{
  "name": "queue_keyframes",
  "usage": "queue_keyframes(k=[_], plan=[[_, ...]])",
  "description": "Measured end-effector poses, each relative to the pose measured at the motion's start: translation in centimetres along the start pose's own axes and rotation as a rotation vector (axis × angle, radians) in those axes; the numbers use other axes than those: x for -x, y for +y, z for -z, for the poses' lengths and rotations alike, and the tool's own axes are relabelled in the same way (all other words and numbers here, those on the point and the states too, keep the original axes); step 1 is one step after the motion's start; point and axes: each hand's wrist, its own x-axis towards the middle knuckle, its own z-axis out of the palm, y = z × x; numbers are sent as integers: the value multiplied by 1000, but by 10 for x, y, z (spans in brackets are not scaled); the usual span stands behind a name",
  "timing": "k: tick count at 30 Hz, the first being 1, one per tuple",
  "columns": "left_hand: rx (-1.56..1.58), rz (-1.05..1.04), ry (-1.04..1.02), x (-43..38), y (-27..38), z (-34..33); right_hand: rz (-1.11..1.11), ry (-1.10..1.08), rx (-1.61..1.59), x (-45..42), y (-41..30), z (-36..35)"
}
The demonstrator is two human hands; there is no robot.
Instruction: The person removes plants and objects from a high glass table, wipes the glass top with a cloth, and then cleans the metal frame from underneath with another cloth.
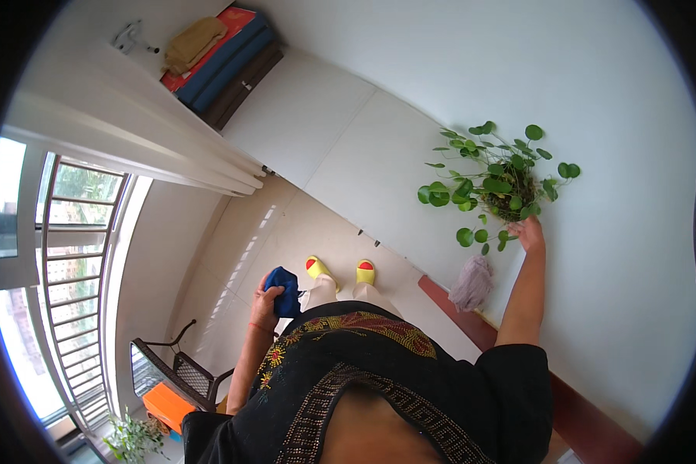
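Note:
A folded blue cloth (283, 292) is gripped in my left hand (267, 303), beside my body. My right hand (528, 233) is stretched out to the right, at the base of a potted plant with round green leaves (497, 185). Its fingers are partly hidden, and whether they grip the pot or only touch it does not show. Nearer to me than the plant, a greyish-pink cloth (471, 283) lies bunched at the edge of the white surface (348, 127).
Boxes (220, 64) topped with a tan bag (195, 45) sit at the surface's far end. A dark red board (461, 313) lies near my right arm. At the left are a curtain (151, 139), a barred window (81, 278), a chair (194, 374) and an orange box (169, 406).

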Motion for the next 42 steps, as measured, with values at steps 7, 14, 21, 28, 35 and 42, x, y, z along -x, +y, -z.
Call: queue_keyframes(k=[7, 14, 21, 28, 35, 42], plan=[[59, 7, 2, -1, 6, 7, 67, -6, -51, -2, 37, -91], [79, -83, 76, -16, -4, 67, 50, -54, -15, 8, 77, -290], [199, -85, 234, -7, 4, 104, 52, -205, 106, -18, 107, -483], [270, -163, 330, 32, 1, 148, 38, -280, 191, -37, 108, -633], [458, -152, 344, 46, -25, 170, 35, -258, 22, -84, 119, -687], [354, -79, 221, 15, -23, 183, 23, -321, -151, -42, 120, -599]])
